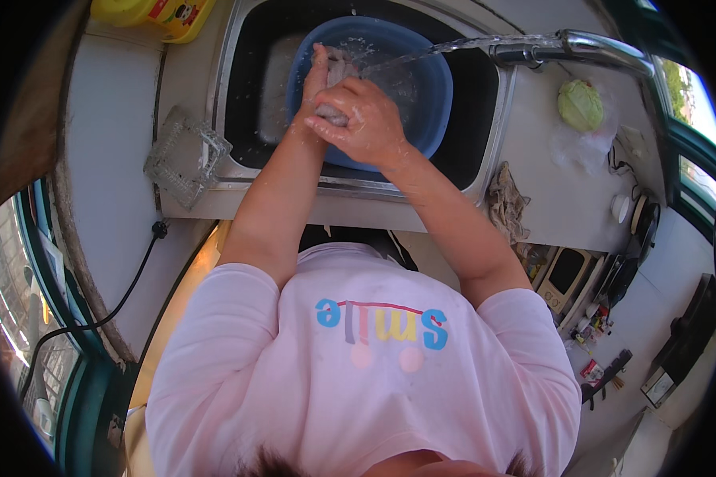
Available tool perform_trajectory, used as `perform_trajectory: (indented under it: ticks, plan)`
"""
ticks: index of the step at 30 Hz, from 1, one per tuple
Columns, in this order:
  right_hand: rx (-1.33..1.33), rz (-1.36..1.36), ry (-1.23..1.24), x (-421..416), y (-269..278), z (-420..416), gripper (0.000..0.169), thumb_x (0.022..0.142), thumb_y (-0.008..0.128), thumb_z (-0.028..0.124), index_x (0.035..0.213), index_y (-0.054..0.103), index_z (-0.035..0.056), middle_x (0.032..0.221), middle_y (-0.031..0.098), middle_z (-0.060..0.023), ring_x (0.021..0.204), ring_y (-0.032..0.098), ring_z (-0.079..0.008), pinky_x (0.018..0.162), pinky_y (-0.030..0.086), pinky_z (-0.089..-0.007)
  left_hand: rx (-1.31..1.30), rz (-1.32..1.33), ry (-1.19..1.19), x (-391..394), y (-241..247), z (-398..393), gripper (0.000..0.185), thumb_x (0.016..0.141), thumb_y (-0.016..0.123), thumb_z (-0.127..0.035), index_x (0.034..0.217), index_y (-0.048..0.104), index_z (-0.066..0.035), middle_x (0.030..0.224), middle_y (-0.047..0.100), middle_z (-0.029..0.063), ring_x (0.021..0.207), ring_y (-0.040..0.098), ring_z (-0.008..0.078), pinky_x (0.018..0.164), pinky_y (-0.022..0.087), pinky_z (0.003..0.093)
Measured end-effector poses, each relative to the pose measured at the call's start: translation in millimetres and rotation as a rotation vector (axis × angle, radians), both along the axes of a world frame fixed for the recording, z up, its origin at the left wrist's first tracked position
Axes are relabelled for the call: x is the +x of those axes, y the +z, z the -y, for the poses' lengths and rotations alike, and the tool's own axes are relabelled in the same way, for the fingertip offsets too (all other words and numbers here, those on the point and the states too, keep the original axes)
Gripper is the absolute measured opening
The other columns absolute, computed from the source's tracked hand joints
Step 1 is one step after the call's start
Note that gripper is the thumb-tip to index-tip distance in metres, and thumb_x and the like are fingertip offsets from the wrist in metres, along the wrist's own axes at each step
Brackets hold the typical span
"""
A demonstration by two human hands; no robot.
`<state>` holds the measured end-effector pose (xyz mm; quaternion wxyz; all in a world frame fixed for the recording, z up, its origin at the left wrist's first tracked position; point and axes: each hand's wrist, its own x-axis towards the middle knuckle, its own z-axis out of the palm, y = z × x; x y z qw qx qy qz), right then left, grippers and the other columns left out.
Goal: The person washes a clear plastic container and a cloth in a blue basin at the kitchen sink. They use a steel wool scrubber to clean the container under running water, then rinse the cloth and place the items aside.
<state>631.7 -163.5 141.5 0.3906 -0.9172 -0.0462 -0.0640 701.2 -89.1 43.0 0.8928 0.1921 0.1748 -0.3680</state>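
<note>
Over the blue plastic basin (444, 89), both hands grip a wet, bunched greyish cloth (332, 115). My right hand (367, 116) is curled around it, with part of the cloth showing between thumb and fingers. More of it bulges out beside my left hand (316, 77), which lies mostly behind the right, one digit pointing up. Its other fingers are hidden. Water runs from the metal faucet (602, 47) at the upper right and splashes near the cloth. The basin sits in a dark sink with a steel rim (358, 186).
Left of the sink are a clear ridged dish (188, 156) and a yellow container (176, 21). On the right counter lie a crumpled rag (507, 203), a cabbage (580, 105) on a plastic bag and a small white bowl (620, 208). A black cable (122, 298) hangs at left.
</note>
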Motion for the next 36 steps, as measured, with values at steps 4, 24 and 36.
perform_trajectory:
  ticks: [4, 24, 36]
  plan:
    - [-0.093, 0.133, -0.31, 17, -45, 14, 0.013, 0.07, 0.066, 0.022, 0.069, 0.064, 0.0093, 0.076, 0.06, -0.0079, 0.073, 0.058, -0.0295, 0.063, 0.048, -0.0389, 0.263, -0.107, -0.033, -11, 9, 23, 0.031, 0.091, 0.05, -0.032, 0.104, 0.057, -0.005, 0.098, 0.061, 0.0107, 0.088, 0.059, 0.0202, 0.078, 0.05, 0.0348]
    - [0.182, -0.674, 0.057, 36, -6, 94, 0.05, 0.069, 0.062, 0.007, 0.117, 0.051, 0.0035, 0.104, 0.059, -0.0115, 0.09, 0.057, -0.0211, 0.081, 0.045, -0.0295, 0.167, -0.052, -0.158, 21, 22, -30, 0.038, 0.08, 0.063, -0.024, 0.109, 0.053, 0.0, 0.109, 0.057, 0.0173, 0.1, 0.056, 0.0335, 0.091, 0.043, 0.0467]
    - [-0.229, -0.083, -0.231, -6, 11, -8, 0.022, 0.077, 0.058, 0.024, 0.082, 0.06, 0.0027, 0.09, 0.06, -0.0199, 0.081, 0.059, -0.0371, 0.069, 0.048, -0.0459, 0.28, 0.378, 0.167, -4, 29, 22, 0.015, 0.084, 0.057, -0.02, 0.088, 0.059, -0.005, 0.086, 0.061, 0.0073, 0.076, 0.06, 0.0187, 0.07, 0.05, 0.0286]
